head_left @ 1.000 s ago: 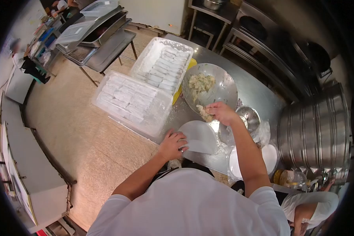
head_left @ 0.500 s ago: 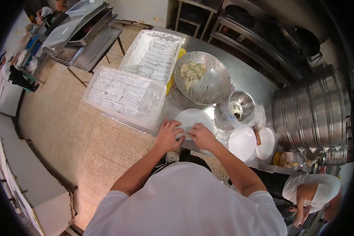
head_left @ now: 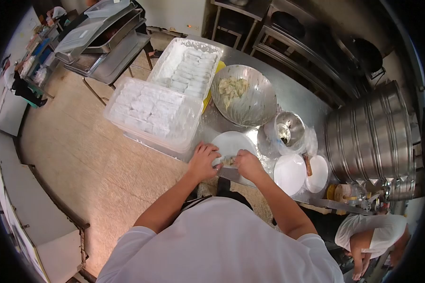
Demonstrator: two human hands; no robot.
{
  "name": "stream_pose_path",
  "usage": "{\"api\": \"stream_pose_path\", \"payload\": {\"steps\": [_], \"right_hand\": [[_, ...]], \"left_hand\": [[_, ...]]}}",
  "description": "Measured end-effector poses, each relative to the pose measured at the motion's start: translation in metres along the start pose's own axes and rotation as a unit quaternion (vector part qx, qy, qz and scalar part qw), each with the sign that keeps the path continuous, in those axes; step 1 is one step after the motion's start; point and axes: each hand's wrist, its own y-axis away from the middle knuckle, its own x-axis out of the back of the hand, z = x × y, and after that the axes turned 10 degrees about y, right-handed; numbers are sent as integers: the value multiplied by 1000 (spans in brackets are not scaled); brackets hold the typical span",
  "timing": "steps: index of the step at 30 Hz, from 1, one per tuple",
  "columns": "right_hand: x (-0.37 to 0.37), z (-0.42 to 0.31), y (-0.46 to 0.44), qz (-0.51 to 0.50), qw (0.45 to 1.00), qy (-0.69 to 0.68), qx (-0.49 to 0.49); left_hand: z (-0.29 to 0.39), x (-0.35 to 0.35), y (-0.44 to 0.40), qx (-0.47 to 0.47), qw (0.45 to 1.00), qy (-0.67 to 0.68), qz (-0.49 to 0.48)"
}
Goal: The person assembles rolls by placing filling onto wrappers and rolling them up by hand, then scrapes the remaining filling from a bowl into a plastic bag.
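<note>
A round white translucent wrapper (head_left: 233, 140) lies on the near edge of the metal table, with a small lump of pale filling (head_left: 229, 161) showing near its lower edge. My left hand (head_left: 204, 162) rests at the wrapper's left edge, fingers bent and thumb close to them, gripping it. On the right edge, my right hand (head_left: 248, 165) is closed with its fingertips pressed on the wrapper beside the filling; its fingertips are partly hidden. Just beyond stands a large steel bowl (head_left: 262, 96) with chunky pale filling (head_left: 233, 89).
Two plastic tubs hold floury white rolls, a near tub (head_left: 186, 134) and a far tub (head_left: 165, 49). Right of the wrapper are a smaller metal bowl (head_left: 295, 127), two stacks of white rounds (head_left: 288, 174) and stacked steamers (head_left: 368, 132). Another person (head_left: 370, 231) is at lower right.
My right hand has shifted slightly right and closed more, uncovering the filling between my hands. My left hand stays at the wrapper's left edge. The view has moved slightly.
</note>
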Motion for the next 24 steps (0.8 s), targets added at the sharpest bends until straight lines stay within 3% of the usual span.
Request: {"api": "stream_pose_path", "payload": {"steps": [5,8,11,14,17,20,23,24], "right_hand": [[18,-14,-1,44,998,-25,-36],[5,-8,-4,-8,1000,-21,20],[-2,-10,-8,18,999,-29,40],[2,-12,-9,22,997,-73,-4],[5,-7,-6,41,997,-54,29],[0,11,-4,79,987,-129,45],[24,19,5,76,968,-223,-84],[30,18,8,57,972,-211,-84]], "left_hand": [[0,-4,0,9,1000,1,2],[0,-7,1,11,1000,4,2],[0,-7,-1,15,1000,-4,-4],[6,-4,-2,22,1000,-18,-9],[5,-5,-2,18,1000,-17,-5],[4,-4,-2,13,1000,-6,-1],[3,-4,-1,14,1000,5,-2],[3,-4,-1,12,1000,8,0]]}}
